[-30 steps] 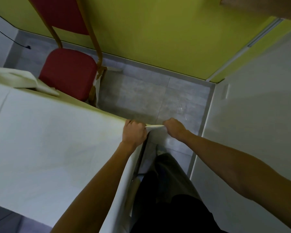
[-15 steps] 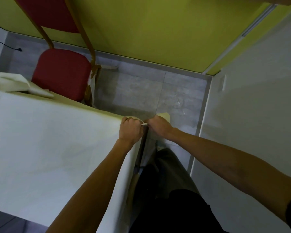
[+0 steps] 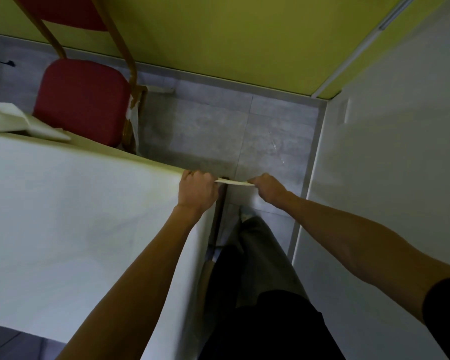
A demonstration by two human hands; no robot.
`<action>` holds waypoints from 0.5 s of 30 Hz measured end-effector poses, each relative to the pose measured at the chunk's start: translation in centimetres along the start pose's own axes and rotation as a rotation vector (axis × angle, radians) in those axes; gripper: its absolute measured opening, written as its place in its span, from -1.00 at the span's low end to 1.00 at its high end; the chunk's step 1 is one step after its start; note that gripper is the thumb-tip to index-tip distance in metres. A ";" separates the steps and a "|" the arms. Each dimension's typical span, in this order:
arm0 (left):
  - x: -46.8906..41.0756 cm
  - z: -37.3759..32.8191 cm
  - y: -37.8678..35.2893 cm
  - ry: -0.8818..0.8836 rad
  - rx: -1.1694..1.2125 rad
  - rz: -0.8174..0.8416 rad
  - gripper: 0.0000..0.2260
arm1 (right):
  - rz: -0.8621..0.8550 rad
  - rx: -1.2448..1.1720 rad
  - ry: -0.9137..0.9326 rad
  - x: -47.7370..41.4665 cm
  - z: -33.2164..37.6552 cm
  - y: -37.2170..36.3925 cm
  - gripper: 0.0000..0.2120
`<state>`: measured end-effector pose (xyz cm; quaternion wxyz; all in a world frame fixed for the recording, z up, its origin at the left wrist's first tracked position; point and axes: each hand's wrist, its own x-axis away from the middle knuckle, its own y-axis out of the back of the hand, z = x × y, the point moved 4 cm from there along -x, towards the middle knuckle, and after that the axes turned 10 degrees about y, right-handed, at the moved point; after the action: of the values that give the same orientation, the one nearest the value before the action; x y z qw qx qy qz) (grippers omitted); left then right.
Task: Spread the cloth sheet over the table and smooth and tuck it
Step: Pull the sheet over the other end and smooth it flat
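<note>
- One cloth sheet [image 3: 70, 216], off-white, spread flat over the one table, covering the whole top in view and hanging down the near side beside the person's legs.
- At the far right corner of the table, a narrow flap of the sheet [image 3: 233, 182] stretched taut in the air between the two hands.
- One dark edge of the table [image 3: 220, 211] visible just below this corner, where the cloth does not cover.
- Two hands, two bare forearms, both reaching forward and meeting at the same corner.
- Left hand [image 3: 198, 190]: closed into a fist at the corner of the table, knuckles up, gripping the sheet at its edge; wrist bent slightly.
- Right hand [image 3: 266, 187]: also closed, pinching the other end of the flap, held out past the table above the floor, near the left hand but apart from it.
- One second piece of pale cloth or paper [image 3: 24, 123], folded, lying on the far left of the table.
- One red chair [image 3: 82, 100] with wooden frame, standing behind the table on the grey tile floor [image 3: 205, 131].
- One yellow-green wall [image 3: 218, 35] ahead, one white wall [image 3: 387, 165] to the right.
</note>
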<state>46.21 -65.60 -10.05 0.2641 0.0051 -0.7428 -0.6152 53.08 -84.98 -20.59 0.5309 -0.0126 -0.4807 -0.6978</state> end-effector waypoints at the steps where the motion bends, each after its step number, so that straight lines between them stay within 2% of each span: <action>1: 0.0 0.0 0.0 0.003 -0.004 -0.003 -0.73 | 0.008 -0.009 -0.027 0.3 -0.5 -0.1 -0.63; 4: -0.1 0.0 -0.1 0.016 0.010 0.005 -0.73 | -0.010 -0.032 -0.062 0.9 -1.0 -0.3 -0.56; 9: 0.1 -0.4 0.3 0.009 0.053 -0.025 -0.79 | -0.276 -0.123 0.212 0.1 6.8 1.8 -0.64; 11: 0.2 -0.8 0.9 -0.026 0.051 -0.053 -0.85 | -0.331 -0.144 0.253 -0.6 9.5 2.3 -0.71; 13: 0.3 -1.0 1.2 -0.033 0.041 -0.049 -0.86 | -0.327 -0.128 0.232 -1.1 10.2 2.5 -0.79; 15: 0.2 -0.8 1.3 -0.019 0.048 -0.034 -0.83 | -0.242 -0.061 0.192 -1.1 9.7 2.3 -0.81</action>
<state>46.73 -66.11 -8.70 0.2463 0.0184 -0.7595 -0.6018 50.49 -77.48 -14.45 0.4858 0.0962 -0.4042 -0.7690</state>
